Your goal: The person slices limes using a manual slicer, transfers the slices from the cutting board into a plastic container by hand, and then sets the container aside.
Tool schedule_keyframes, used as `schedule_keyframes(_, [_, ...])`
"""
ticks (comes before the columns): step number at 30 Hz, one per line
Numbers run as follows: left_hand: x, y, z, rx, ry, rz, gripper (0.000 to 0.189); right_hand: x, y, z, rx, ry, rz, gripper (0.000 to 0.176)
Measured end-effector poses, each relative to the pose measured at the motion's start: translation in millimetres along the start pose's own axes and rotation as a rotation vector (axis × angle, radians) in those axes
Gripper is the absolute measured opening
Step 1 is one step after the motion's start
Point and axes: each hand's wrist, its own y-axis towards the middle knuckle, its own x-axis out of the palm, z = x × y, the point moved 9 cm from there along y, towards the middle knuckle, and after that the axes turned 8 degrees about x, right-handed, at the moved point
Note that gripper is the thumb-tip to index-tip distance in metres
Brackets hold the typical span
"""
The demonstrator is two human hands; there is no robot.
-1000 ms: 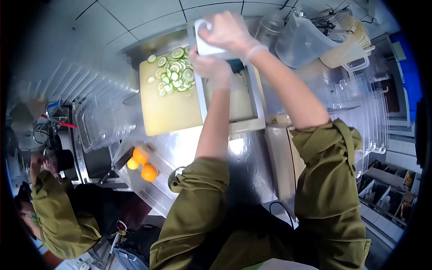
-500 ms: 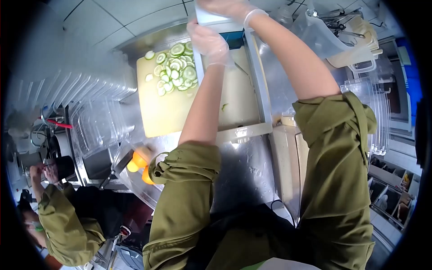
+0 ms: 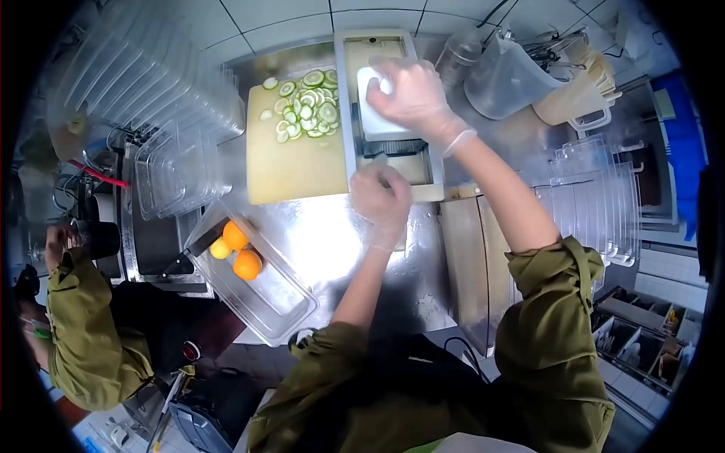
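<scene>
At the far edge of the steel counter (image 3: 325,241), a long grey-framed mandoline slicer (image 3: 349,98) lies across a pale yellow plastic cutting board (image 3: 291,170). The right hand (image 3: 411,98), gloved in clear plastic, is closed over a white plastic pusher block (image 3: 377,124) sitting on the slicer's bed. At 6 o'clock from it, the gloved left hand (image 3: 381,198) curls its fingers over the slicer's near end. Thin green cucumber slices (image 3: 306,106) are heaped at 9 o'clock of the block. A clear rectangular plastic tub (image 3: 279,298) holding three oranges (image 3: 242,253) lies at 8 o'clock.
</scene>
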Motion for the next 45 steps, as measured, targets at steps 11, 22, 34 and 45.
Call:
schedule_keyframes(11, [91,96,-44,-0.408,0.060,-0.263,0.047,37,78,35,0.123,-0.064,-0.204,0.044])
schedule_keyframes(22, [148,156,-69,-0.316,0.134,-0.363,0.050,66,165,56,-0.016,-0.192,-0.118,0.034])
schedule_keyframes(34, [26,53,-26,-0.349,-0.017,-0.547,0.043,10,8,6,0.079,-0.004,-0.116,0.034])
schedule_keyframes(45, [37,76,-32,-0.255,0.240,-0.882,0.048,16,9,17,0.145,0.123,-0.197,0.037])
